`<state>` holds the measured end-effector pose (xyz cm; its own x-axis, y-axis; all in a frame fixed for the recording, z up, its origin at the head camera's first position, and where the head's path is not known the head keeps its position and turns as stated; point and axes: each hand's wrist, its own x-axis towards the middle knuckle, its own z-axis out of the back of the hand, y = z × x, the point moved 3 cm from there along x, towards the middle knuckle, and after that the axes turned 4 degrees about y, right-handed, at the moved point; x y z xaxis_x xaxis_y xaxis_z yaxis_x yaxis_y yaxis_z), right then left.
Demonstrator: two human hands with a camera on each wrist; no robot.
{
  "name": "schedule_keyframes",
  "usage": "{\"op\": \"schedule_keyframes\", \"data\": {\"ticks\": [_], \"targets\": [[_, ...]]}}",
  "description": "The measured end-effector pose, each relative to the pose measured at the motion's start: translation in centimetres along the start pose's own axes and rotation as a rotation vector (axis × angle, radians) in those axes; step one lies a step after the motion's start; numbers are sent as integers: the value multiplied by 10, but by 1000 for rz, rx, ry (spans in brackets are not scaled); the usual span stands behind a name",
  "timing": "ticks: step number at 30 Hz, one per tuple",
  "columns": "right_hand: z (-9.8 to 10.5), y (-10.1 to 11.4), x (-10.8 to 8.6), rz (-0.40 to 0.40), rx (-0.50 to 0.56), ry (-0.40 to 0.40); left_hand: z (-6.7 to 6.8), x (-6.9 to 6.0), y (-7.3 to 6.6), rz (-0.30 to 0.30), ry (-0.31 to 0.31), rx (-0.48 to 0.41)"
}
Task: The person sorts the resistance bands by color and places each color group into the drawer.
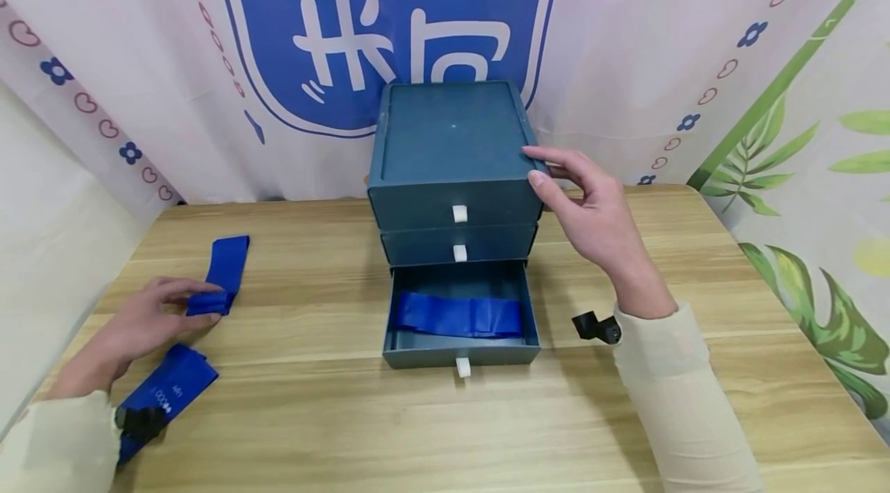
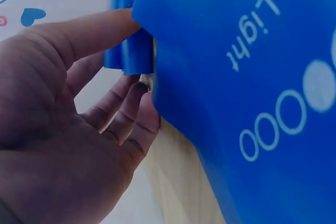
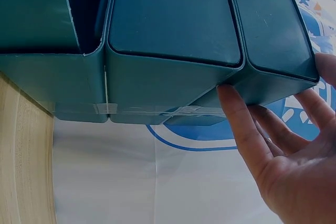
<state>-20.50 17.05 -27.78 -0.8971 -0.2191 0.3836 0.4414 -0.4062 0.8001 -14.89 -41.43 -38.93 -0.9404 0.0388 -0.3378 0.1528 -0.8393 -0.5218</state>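
Note:
At the table's left side, my left hand [image 1: 149, 315] pinches the folded end of a flat blue resistance band [image 1: 228, 265]; its other end stretches away across the tabletop. Nearer me, partly under my left wrist, lies a second blue band [image 1: 174, 385] printed with "Light" and circles. My right hand [image 1: 591, 207] rests on the upper right corner of a dark teal drawer unit [image 1: 452, 134]. In the right wrist view, its fingers [image 3: 241, 124] touch the unit's side. The bottom drawer [image 1: 424, 358] is pulled out, and a folded blue band [image 1: 459, 315] lies in it.
The two upper drawers are closed, each with a white pull tab [image 1: 460, 213]. The unit stands on a wood-grain table [image 1: 299, 400], close to a printed curtain [image 1: 167, 37] behind it. A leaf-patterned cloth [image 1: 820, 246] hangs at the right. Small black devices [image 1: 596, 328] sit at both wrists.

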Motion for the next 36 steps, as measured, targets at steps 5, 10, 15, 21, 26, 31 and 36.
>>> {"op": "schedule_keyframes", "data": {"ticks": [5,10,15,21,26,31,36], "targets": [[-1,0,0,-8,-4,3,-1,1,-1,10,-70,10],[-1,0,0,-9,-4,4,1,0,-3,25,-160,39],[-1,0,-1,-3,0,0,7,-6,-22,-33,-285,97],[-1,0,0,8,5,-2,18,-18,-54,-113,-419,112],[0,0,0,30,12,-12,26,-26,-83,-130,-407,72],[0,0,0,27,12,-12,28,-33,-110,-137,-380,-80],[0,-1,0,22,16,-10,24,-39,-135,-152,-326,-248]]}}
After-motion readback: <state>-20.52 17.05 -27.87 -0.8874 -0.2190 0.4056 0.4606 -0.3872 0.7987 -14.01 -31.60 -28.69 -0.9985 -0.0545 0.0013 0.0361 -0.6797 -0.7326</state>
